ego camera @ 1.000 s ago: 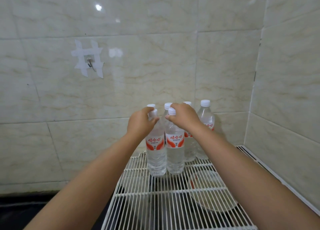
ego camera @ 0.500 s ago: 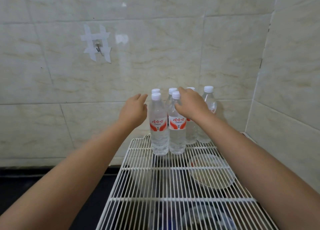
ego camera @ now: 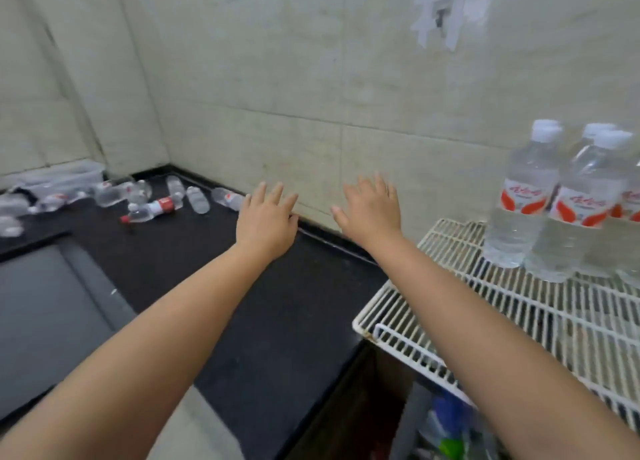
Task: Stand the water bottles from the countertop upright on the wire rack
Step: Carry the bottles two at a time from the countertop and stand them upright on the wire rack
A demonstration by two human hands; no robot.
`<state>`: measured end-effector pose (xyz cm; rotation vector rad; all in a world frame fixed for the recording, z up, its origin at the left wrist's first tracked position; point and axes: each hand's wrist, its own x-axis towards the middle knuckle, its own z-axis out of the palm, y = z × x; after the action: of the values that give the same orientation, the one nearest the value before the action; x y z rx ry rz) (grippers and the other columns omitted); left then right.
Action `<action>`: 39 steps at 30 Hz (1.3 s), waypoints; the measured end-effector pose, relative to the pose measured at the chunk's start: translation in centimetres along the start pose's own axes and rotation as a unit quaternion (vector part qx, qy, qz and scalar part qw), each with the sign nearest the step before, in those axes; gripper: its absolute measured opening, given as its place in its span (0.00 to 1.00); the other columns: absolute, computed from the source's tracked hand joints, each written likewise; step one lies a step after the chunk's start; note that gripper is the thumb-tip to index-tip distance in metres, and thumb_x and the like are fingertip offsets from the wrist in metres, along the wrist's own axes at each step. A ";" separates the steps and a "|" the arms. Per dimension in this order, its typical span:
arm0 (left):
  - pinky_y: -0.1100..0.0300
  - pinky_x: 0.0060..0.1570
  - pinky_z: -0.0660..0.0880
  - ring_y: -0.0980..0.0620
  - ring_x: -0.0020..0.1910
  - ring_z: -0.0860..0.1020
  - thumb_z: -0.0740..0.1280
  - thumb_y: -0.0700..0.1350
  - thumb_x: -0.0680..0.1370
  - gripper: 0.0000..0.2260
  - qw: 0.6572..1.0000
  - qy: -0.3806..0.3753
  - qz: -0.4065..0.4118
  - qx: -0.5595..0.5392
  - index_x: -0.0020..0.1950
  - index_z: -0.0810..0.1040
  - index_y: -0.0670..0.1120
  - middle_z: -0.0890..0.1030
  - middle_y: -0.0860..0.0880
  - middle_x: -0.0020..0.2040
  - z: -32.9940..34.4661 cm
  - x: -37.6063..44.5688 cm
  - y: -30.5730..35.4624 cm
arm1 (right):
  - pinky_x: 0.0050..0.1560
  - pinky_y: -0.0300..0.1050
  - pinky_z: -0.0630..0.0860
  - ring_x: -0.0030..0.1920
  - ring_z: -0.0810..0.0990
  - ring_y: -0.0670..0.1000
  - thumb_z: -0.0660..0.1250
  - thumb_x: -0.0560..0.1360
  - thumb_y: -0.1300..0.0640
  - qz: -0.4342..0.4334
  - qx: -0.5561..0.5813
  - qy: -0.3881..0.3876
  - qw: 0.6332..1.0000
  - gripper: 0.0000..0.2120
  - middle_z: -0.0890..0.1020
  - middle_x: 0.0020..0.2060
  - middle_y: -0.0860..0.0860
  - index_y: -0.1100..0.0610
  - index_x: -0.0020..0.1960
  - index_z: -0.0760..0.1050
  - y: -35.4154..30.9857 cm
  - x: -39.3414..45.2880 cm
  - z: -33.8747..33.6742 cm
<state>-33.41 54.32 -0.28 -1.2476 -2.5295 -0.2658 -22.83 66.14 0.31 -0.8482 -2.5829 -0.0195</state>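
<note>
A cluster of clear water bottles [ego camera: 540, 200] with white caps and red-and-white labels is standing upright on the far end of a white wire rack [ego camera: 512, 307], at the right edge of the view. The bottles are touching or nearly touching one another; the exact count is hard to tell because the frame cuts some off.

More bottles [ego camera: 162, 201] are lying on their sides on the black counter [ego camera: 263, 321], far to the left in the corner where two tiled walls meet. One of them, with a red label and red cap [ego camera: 152, 210], is lying nearest the viewer. Others are scattered toward the left edge, blurred and hard to separate.

Two bare forearms are reaching forward over the counter, between the rack and the lying bottles. The left hand [ego camera: 266, 224] is spread flat, palm down, fingers straight and slightly apart, holding nothing. Its fingertips are pointing toward the nearest lying bottle but are apart from it. The right hand [ego camera: 370, 213] is likewise spread wide with straight fingers, palm down, grasping nothing, just left of the rack's corner and well apart from the upright bottles.

A dark sunken panel [ego camera: 41, 321] is sitting in the counter at lower left. On the wall [ego camera: 277, 78] above, strips of white tape [ego camera: 446, 12] are crossing around a small hook.
</note>
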 end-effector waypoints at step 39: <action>0.53 0.74 0.54 0.44 0.75 0.55 0.54 0.49 0.81 0.21 0.964 -0.185 -0.187 -0.030 0.74 0.59 0.47 0.62 0.46 0.75 21.6 12.5 -63.5 | 0.71 0.53 0.61 0.72 0.62 0.58 0.57 0.78 0.48 0.003 0.098 -0.193 0.976 0.24 0.69 0.68 0.58 0.61 0.69 0.66 -48.0 29.2 40.7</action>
<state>-95.32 31.64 -17.98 -0.8935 -3.0995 -0.2074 -87.06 49.26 -19.80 -0.8543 -2.8757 0.4359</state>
